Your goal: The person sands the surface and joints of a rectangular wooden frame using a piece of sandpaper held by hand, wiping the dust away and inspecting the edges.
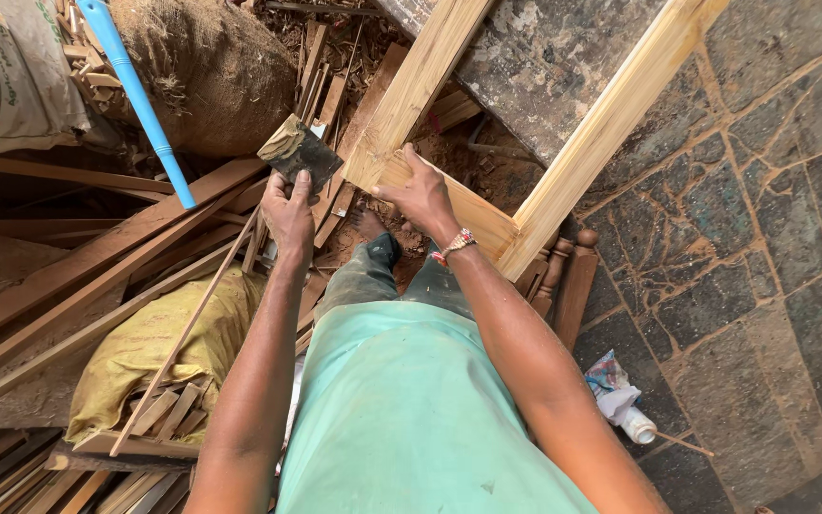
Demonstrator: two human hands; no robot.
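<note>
My left hand grips a dark flat scraper blade smeared with tan filler, held up just left of a pale wooden frame. My right hand rests on the frame's bottom rail, near its left corner joint, with fingers curled over the edge. A beaded band sits on my right wrist. The frame leans upright between two long stiles that run up and out of view. My bare foot and grey trousers show below the frame.
Planks and timber offcuts pile up at left with a yellow sack, a brown sack and a blue pipe. Turned wooden pieces lean beside the frame. A small white bottle with a rag lies on the stone floor.
</note>
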